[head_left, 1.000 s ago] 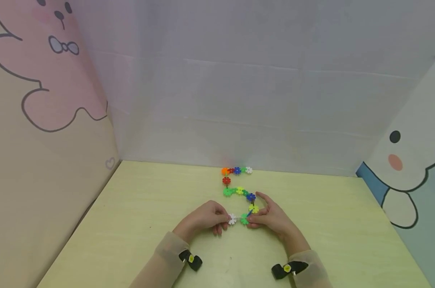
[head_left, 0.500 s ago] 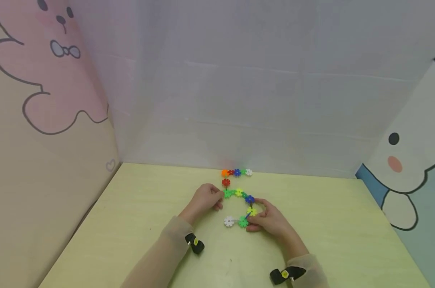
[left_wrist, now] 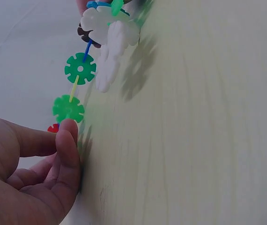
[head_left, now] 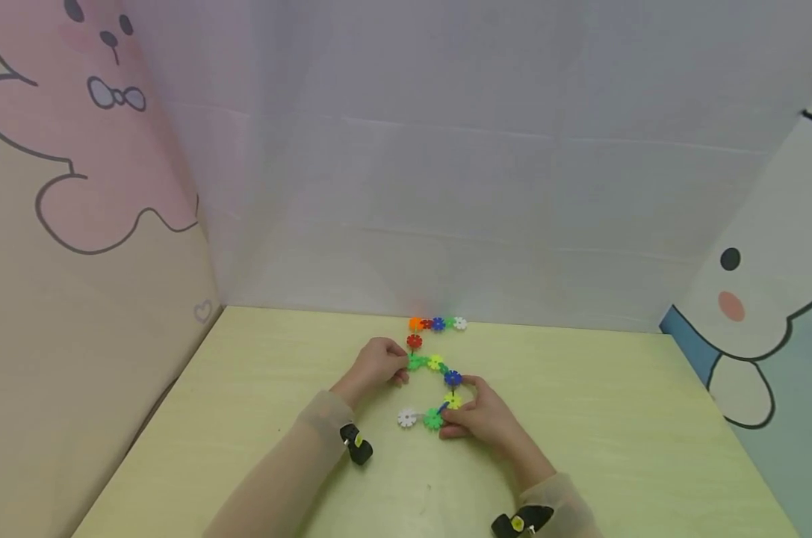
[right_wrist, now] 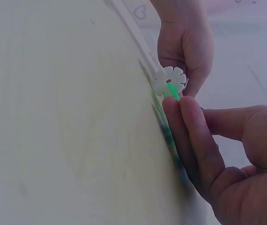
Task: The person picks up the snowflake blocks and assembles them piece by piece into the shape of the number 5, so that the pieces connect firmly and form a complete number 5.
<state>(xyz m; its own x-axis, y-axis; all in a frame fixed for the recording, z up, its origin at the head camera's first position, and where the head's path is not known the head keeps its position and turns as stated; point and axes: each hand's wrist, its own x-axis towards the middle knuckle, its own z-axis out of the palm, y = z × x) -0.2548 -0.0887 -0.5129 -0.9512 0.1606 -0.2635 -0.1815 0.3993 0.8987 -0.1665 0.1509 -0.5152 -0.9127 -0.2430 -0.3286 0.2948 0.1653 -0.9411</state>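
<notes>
A chain of notched plastic discs (snowflake building pieces) lies on the table in a winding, S-like line. In the head view my left hand [head_left: 379, 362] pinches the green disc [head_left: 414, 362] at the chain's left bend. My right hand [head_left: 482, 415] grips the lower right bend, at the blue disc seen edge-on beside the lower green disc [head_left: 433, 418] and the yellow disc [head_left: 453, 402]. One finger reaches to the dark blue disc [head_left: 453, 378]. The lower end is a white disc [head_left: 407, 417]. In the right wrist view, fingers hide most of the held pieces.
The chain's far part runs from a red disc [head_left: 414, 341] to an orange disc [head_left: 415, 324] and right to a white end disc [head_left: 460, 323]. That row lies close to the back curtain [head_left: 392, 269]. Walls with cartoon animals flank the pale table [head_left: 614, 418].
My left hand has let go of the lower white disc and moved away from me to the green disc at the left bend. The chain's lower part has shifted left with my right hand.
</notes>
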